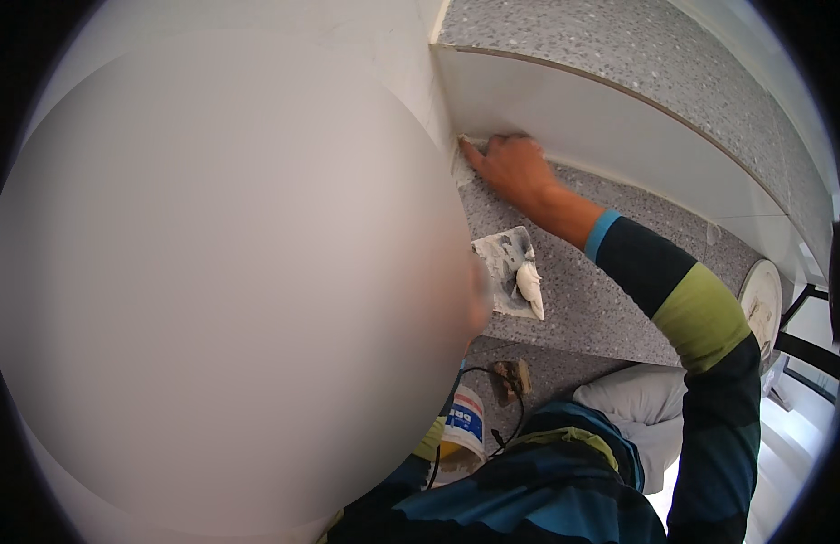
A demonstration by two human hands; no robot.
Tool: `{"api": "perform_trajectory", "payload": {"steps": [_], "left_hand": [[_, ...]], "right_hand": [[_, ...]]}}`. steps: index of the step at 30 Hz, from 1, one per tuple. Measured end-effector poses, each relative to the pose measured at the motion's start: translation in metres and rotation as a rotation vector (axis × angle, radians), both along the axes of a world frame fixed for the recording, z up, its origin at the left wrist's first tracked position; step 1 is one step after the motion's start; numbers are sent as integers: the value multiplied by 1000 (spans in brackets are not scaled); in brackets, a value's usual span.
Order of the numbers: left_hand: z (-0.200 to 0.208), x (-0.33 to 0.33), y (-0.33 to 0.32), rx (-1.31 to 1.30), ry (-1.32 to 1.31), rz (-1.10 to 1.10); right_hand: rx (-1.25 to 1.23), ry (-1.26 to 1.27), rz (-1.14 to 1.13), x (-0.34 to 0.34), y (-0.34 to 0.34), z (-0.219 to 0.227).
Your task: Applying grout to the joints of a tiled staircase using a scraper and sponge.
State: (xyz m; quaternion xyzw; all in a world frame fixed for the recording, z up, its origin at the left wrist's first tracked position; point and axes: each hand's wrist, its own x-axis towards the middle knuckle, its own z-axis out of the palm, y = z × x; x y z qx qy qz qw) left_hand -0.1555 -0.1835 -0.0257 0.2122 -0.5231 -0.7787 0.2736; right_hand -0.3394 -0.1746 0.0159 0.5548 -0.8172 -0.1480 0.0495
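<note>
My right hand reaches to the inner corner of a speckled grey step. Its index finger is stretched out and touches the white filler in the corner joint; the other fingers are bent, and I see nothing held. Only a sliver of my left hand shows, at the left edge of a flat, smeared plate. That hand appears closed on the plate, though its fingers are mostly hidden by a large blurred disc. A lump of white paste sits on the plate.
A white riser rises behind the step to a higher speckled tread. Below stand a paste-stained bucket and a brownish block, with a dark cord nearby. At right is a round whitish lid or tub.
</note>
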Motion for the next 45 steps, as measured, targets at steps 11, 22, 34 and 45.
{"api": "perform_trajectory", "payload": {"steps": [11,22,34,45], "left_hand": [[9,-3,3,64,41,59],[5,-6,3,146,112,63],[1,-4,4,59,119,15],[19,-19,18,318,37,-120]], "right_hand": [[131,185,31,8,5,8],[320,223,-64,-13,61,11],[395,309,-156,-62,226,7],[952,390,-379,-83,369,34]]}}
